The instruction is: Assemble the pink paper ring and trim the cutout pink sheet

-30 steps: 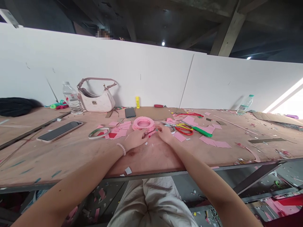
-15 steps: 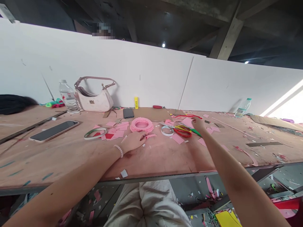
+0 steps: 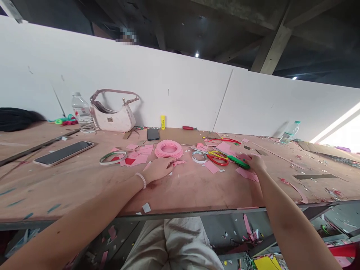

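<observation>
Right hand (image 3: 256,162) is out at the right side of the surface (image 3: 84,183), fingers curled against the near end of the green comb-like tool (image 3: 238,161). It touches the tool, but whether the grip is actually closed round it cannot be told from this view (the fingertips hide the contact). The tool's long axis runs from upper left to lower right, its far end toward the red-and-yellow scissors (image 3: 218,156) and its near end at the right hand. So it lies straight ahead and slightly left of that hand, lengthwise along the reach.

Left hand (image 3: 157,169) lies flat, palm down, fingers loosely spread and holding nothing. Its fingertips are just beside a small pink strip (image 3: 179,162), which sits in front of the pink ruffled ring (image 3: 168,149). The left hand is well apart from the green tool, with the scissors and a white tape roll (image 3: 199,156) lying between them, so the right hand is clearly the nearer 1.

Loose pink paper squares (image 3: 247,173) lie under and around the right hand; more of them sit left of the ring near a green-edged hoop (image 3: 113,157). Farther back are a phone (image 3: 63,153), a water bottle (image 3: 82,113) and a pale handbag (image 3: 115,116) against the white wall.
</observation>
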The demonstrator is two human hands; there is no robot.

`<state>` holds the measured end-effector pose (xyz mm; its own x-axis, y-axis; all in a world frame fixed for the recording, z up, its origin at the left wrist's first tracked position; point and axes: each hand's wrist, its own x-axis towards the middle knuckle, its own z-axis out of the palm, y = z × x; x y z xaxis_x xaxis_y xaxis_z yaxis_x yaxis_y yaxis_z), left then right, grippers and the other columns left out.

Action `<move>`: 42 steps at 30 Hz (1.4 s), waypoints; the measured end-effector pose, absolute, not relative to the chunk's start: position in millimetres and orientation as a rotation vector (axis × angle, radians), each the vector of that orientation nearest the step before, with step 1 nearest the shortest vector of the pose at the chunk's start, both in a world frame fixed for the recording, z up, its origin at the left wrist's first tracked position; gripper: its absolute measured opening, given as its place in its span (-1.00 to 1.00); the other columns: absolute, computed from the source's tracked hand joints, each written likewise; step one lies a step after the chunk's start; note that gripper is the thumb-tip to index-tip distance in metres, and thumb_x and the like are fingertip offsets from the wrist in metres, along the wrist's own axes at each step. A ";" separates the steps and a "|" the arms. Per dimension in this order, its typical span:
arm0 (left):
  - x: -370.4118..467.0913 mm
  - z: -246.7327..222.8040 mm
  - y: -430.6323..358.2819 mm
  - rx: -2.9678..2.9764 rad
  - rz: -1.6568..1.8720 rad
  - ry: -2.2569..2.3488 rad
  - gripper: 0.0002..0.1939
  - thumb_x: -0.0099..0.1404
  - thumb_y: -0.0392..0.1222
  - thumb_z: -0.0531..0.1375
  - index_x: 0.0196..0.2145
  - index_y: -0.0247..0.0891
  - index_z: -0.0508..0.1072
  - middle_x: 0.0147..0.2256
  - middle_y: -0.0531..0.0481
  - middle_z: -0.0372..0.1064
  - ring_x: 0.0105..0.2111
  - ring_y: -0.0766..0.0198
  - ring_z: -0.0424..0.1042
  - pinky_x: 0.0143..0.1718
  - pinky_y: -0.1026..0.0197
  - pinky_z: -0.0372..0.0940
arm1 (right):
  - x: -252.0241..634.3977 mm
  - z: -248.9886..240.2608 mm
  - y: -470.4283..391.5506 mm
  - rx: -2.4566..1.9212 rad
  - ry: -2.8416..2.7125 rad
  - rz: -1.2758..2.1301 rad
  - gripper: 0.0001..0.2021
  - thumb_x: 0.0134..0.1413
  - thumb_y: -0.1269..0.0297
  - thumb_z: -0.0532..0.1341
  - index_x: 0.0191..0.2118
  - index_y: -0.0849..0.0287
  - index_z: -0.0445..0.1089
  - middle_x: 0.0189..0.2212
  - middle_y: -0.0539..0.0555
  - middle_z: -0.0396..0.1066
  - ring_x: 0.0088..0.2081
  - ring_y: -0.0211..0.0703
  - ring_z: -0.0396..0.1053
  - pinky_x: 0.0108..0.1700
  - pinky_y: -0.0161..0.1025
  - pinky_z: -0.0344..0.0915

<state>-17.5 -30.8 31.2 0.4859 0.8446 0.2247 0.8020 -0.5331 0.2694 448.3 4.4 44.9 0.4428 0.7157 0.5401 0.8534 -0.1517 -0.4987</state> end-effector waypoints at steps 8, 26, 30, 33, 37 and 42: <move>-17.5 32.4 -32.4 2.606 0.486 1.484 -0.65 0.32 -0.12 -0.08 -0.03 -0.19 0.34 -0.29 -0.06 0.48 -0.32 0.11 0.45 -0.37 0.20 0.25 | 435.8 93.7 -6.2 -1.964 -1.081 -0.314 -0.73 -0.02 0.33 0.04 -0.24 0.24 0.43 -0.47 0.20 0.39 -0.43 -0.05 0.30 -0.41 -0.16 0.18; -3.9 58.3 -47.3 2.516 0.924 1.265 -0.42 0.19 -0.01 0.13 0.13 -0.20 0.12 0.11 -0.16 0.17 0.08 -0.01 0.18 -0.02 0.07 0.21 | 277.4 113.3 -75.8 -1.164 -1.574 0.057 -0.56 -0.10 0.13 0.24 -0.04 0.09 0.32 0.04 0.17 0.23 -0.15 -0.07 0.33 -0.21 -0.14 0.33; -4.4 63.5 -57.5 2.331 1.111 1.210 -0.40 0.18 -0.04 0.14 0.14 -0.14 0.05 0.13 -0.11 0.14 0.09 0.07 0.19 -0.01 0.08 0.24 | 237.6 109.3 -114.3 -1.119 -1.576 0.316 -0.75 -0.07 0.08 0.22 -0.29 0.10 0.44 -0.19 0.11 0.40 -0.17 -0.02 0.34 -0.25 -0.15 0.32; -11.7 70.4 -63.0 2.104 1.255 1.096 -0.64 0.22 -0.10 0.07 -0.02 -0.15 0.20 0.04 -0.08 0.25 -0.03 0.16 0.33 -0.11 0.15 0.31 | 227.8 100.8 -132.0 -1.146 -1.483 0.477 -0.74 -0.08 0.01 0.22 -0.43 0.11 0.42 -0.41 0.07 0.40 -0.33 -0.08 0.33 -0.37 -0.22 0.28; -28.1 79.7 -60.5 1.960 1.248 0.997 -0.67 0.21 -0.15 0.03 -0.05 -0.18 0.24 -0.09 -0.05 0.34 -0.20 0.21 0.40 -0.32 0.23 0.35 | 238.1 86.7 -123.5 -1.247 -1.357 0.724 -0.57 -0.06 -0.11 0.15 -0.64 0.16 0.23 -0.66 -0.03 0.21 -0.62 -0.30 0.09 -0.60 -0.34 0.01; -42.8 75.1 -42.0 1.946 1.067 1.164 -0.65 0.17 -0.16 0.05 -0.08 -0.25 0.32 -0.21 -0.05 0.35 -0.27 0.20 0.39 -0.31 0.18 0.34 | 257.2 69.7 -94.4 -1.392 -1.584 0.633 -0.64 -0.10 -0.08 0.16 -0.55 0.17 0.30 -0.68 -0.05 0.19 -0.64 -0.30 0.04 -0.62 -0.35 -0.11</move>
